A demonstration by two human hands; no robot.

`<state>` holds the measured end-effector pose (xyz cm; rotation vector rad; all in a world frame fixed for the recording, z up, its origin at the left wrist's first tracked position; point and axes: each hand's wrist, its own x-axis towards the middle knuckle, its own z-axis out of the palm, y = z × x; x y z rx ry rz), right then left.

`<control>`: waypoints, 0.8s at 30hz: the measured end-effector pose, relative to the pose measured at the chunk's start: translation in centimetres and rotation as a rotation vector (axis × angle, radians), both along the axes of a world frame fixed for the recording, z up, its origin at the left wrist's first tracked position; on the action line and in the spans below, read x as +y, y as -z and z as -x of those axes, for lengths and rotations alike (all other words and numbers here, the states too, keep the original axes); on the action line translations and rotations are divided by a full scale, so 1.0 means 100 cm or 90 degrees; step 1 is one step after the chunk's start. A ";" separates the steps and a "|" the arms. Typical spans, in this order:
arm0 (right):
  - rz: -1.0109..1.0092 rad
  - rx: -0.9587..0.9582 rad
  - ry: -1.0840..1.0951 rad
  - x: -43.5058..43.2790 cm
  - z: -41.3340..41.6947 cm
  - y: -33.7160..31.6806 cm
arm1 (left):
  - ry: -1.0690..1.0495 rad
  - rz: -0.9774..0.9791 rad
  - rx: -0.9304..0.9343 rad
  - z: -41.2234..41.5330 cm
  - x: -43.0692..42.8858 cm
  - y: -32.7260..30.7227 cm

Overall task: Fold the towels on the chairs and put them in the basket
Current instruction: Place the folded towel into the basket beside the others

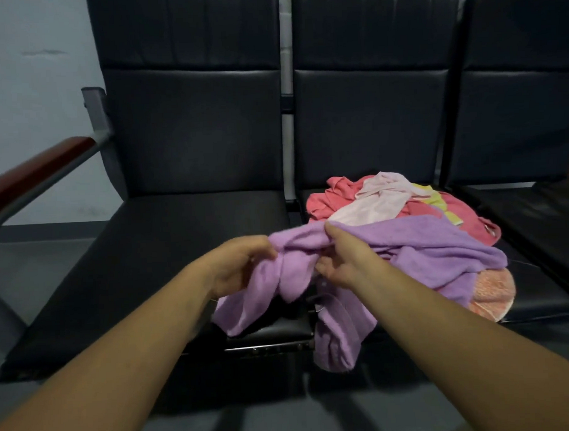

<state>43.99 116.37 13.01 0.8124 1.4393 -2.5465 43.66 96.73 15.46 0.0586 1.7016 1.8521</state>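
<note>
A crumpled purple towel point(416, 243) spills from the middle black chair point(553, 296) over its front edge. My left hand point(236, 265) and my right hand point(346, 255) both pinch its bunched upper edge, close together, over the gap between the chairs. Behind it lies a heap of other towels: a coral red towel point(324, 201), a pale pink towel point(379, 199), a yellow-green towel point(432, 200) and an orange towel point(492, 292) under the purple one. No basket is in view.
The left chair seat point(165, 251) is bare black leather, with a red-topped metal armrest point(33, 172) on its left. A third chair point(531, 110) stands at the right. Grey floor lies in front, a pale wall behind.
</note>
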 end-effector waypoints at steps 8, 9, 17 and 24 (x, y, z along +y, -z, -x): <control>-0.377 0.205 -0.120 -0.024 0.008 -0.017 | -0.007 -0.011 0.010 0.007 -0.009 0.003; -0.380 0.217 -0.174 -0.030 0.007 -0.019 | -0.026 -0.012 0.032 0.009 -0.010 0.003; -0.011 0.074 -0.233 -0.035 0.008 -0.022 | -0.219 0.017 0.121 0.014 -0.024 0.004; 0.000 0.076 -0.224 -0.038 0.007 -0.018 | -0.263 -0.049 0.019 0.012 -0.036 -0.002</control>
